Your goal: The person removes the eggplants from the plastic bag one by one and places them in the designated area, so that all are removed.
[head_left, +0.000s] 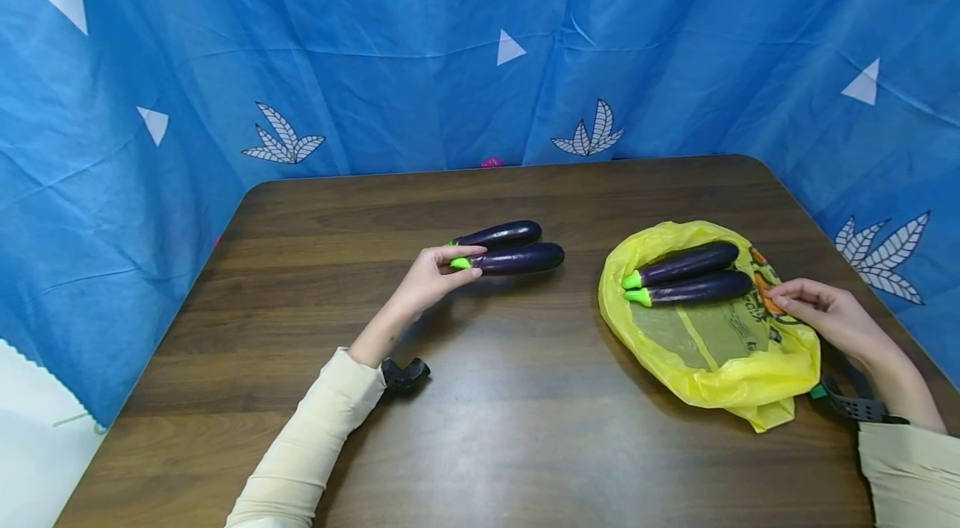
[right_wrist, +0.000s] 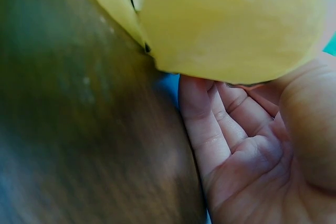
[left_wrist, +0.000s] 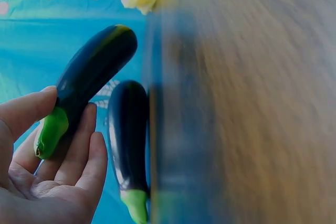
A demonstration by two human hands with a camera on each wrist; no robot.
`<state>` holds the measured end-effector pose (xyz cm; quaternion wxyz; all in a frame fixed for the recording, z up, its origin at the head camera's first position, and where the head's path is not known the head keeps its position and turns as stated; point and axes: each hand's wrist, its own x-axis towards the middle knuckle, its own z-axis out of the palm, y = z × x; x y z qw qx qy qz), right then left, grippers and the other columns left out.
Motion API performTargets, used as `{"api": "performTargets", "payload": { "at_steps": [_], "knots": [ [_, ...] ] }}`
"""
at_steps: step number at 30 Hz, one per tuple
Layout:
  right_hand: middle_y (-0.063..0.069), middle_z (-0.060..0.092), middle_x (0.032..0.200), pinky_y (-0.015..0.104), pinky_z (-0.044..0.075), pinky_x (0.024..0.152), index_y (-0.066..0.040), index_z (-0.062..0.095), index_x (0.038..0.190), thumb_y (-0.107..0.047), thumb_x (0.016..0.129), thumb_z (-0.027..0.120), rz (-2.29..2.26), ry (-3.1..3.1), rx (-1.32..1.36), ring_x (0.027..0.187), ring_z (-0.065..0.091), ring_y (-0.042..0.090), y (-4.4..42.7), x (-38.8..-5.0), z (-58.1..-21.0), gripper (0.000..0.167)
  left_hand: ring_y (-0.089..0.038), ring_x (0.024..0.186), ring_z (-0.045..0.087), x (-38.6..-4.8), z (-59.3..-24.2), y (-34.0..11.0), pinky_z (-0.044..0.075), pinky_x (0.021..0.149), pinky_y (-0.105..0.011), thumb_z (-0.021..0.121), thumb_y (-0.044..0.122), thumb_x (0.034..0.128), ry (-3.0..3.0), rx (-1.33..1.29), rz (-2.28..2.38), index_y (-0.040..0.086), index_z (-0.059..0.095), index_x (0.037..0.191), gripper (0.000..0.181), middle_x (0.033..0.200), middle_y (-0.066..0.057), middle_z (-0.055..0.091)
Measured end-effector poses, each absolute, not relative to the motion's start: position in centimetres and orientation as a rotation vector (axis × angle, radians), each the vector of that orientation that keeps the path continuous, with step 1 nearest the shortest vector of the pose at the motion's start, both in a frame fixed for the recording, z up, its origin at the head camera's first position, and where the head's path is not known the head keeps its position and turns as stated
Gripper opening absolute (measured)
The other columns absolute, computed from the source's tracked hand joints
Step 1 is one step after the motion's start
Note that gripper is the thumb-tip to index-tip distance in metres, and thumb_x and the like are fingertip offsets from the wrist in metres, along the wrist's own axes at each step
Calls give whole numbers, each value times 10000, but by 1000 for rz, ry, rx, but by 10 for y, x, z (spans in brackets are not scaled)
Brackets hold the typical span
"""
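Near the middle of the table, my left hand (head_left: 435,278) pinches an eggplant (head_left: 521,259) by its green stem end. In the left wrist view this eggplant (left_wrist: 97,66) is tilted up off the table, thumb on one side and fingers on the other. Just behind it lies a second eggplant (head_left: 510,234), seen in the left wrist view as a separate dark eggplant (left_wrist: 128,135). To the right is a yellow plastic bag (head_left: 622,311), its mouth spread wide, with two eggplants (head_left: 693,263) side by side in it. My right hand (head_left: 828,316) pinches the bag's right rim.
The brown wooden table (head_left: 300,328) has rounded far corners. A blue patterned curtain (head_left: 420,95) hangs along its back and sides. Black straps are on both wrists, and a white surface (head_left: 37,436) shows at the lower left.
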<state>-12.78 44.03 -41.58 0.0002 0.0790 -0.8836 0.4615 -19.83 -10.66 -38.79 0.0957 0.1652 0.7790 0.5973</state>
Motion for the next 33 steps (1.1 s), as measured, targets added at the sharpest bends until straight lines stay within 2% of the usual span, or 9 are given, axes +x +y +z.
{"api": "performTargets", "payload": {
  "at_steps": [6, 11, 18, 26, 30, 33],
  "knots": [
    [-201, 611, 932, 90, 416, 669, -62, 646, 1034, -39, 963, 508, 1457, -2773, 246, 837, 535, -81, 441, -128, -416, 157, -133, 706, 483, -199, -393, -114, 413, 611, -250, 672, 103, 877, 2325, 442, 1742, 25, 631, 1212, 346, 1017, -118, 579],
    [-191, 618, 921, 93, 419, 665, -66, 647, 1025, -40, 963, 508, 1472, -2768, 240, 825, 544, -71, 441, -128, -416, 155, -126, 676, 458, -199, -392, -118, 383, 569, -225, 666, 76, 875, 2313, 444, 1726, 4, 622, 1208, 344, 925, -87, 534],
    [-218, 601, 939, 83, 414, 672, -73, 653, 1023, -21, 957, 511, 1466, -2755, 253, 840, 532, -91, 440, -128, -417, 166, -106, 631, 425, -205, -400, -123, 368, 536, -213, 678, 90, 868, 2328, 452, 1668, 15, 624, 1206, 350, 1002, -109, 545],
    [-200, 614, 935, 84, 416, 675, -82, 652, 1026, -20, 959, 508, 1495, -2751, 244, 840, 540, -84, 442, -128, -418, 171, -101, 601, 422, -212, -405, -123, 368, 527, -229, 690, 107, 860, 2419, 464, 1563, 25, 640, 1185, 339, 908, -79, 576],
    [-199, 613, 938, 86, 419, 674, -78, 649, 1030, -21, 960, 504, 1500, -2754, 243, 841, 540, -82, 442, -127, -418, 170, -160, 830, 536, -213, -404, -122, 431, 676, -266, 697, 119, 858, 2469, 488, 1506, 24, 640, 1185, 346, 1055, -98, 621],
    [-204, 610, 938, 85, 418, 674, -83, 650, 1026, -18, 959, 505, 1504, -2752, 245, 845, 537, -87, 441, -128, -417, 172, -240, 1053, 530, -214, -405, -122, 439, 814, -340, 693, 108, 859, 2478, 507, 1501, -10, 625, 1190, 358, 1183, -132, 600]
  ]
}}
